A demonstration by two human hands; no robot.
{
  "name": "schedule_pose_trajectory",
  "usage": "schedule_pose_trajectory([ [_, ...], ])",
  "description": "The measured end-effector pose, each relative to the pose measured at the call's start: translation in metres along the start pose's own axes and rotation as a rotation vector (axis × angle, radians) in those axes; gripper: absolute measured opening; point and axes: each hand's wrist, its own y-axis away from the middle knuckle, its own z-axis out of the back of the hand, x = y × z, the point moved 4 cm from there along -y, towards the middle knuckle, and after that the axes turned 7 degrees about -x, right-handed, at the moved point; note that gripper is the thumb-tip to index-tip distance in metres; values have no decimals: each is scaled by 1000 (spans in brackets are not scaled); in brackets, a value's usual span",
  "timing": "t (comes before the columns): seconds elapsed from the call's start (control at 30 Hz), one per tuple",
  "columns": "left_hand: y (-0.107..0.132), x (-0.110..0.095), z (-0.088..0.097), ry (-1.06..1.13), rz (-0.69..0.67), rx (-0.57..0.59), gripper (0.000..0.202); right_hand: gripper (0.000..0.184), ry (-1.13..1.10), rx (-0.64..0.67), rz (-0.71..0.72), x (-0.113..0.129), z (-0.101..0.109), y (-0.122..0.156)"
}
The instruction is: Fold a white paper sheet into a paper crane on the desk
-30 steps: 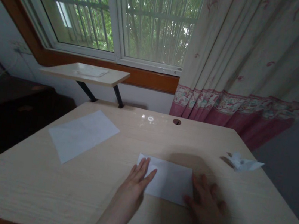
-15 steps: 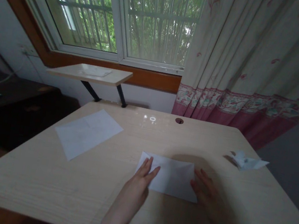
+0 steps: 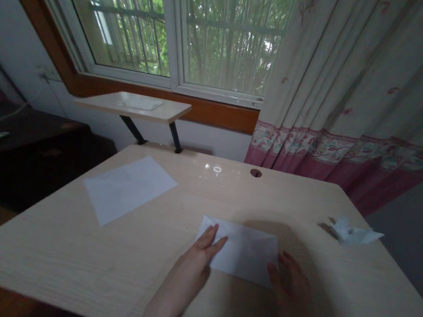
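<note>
A white sheet of paper [image 3: 247, 250], rectangular and apparently folded, lies flat on the desk in front of me. My left hand [image 3: 202, 251] rests on its left end, fingers stretched out and thumb apart, pressing it down. At the paper's right edge is my right hand [image 3: 290, 281], its fingers apart and curved, with the thumb over the near right corner. Whether the right fingertips pinch the edge is hard to see in the shadow.
Another white sheet [image 3: 130, 188] lies at the left of the desk [image 3: 137, 275]. A folded paper piece [image 3: 356, 234] sits near the right edge. A small raised shelf [image 3: 139, 107] stands at the back left, before the window. A round cable hole [image 3: 256, 173] is at the back.
My right hand has shifted slightly toward me at the paper's right edge, thumb lower over the corner. The left hand stays on the paper. The whole view has shifted slightly.
</note>
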Motion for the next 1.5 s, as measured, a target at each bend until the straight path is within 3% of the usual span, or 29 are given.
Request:
schedule_pose_trajectory([
  [0.4, -1, 1, 1, 12, 0, -42, 93, 42, 6, -5, 28, -6, 11, 10],
  [0.63, -13, -12, 12, -45, -82, -173, 52, 36, -166, 18, -70, 7, 20, 3],
  [0.77, -23, -26, 25, -53, -94, -211, 40, 40, -207, 106, -179, 8, 22, 2],
  [0.93, -31, -36, 33, 47, -54, -205, 46, 38, -321, 222, -184, 11, 21, 2],
  [1.23, -32, -37, 32, 146, -37, -196, 43, 32, -454, 185, -62, 17, 17, 14],
  [1.5, -20, -44, 39, 163, -93, -207, 26, 28, -486, 301, 83, -2, -1, 25],
])
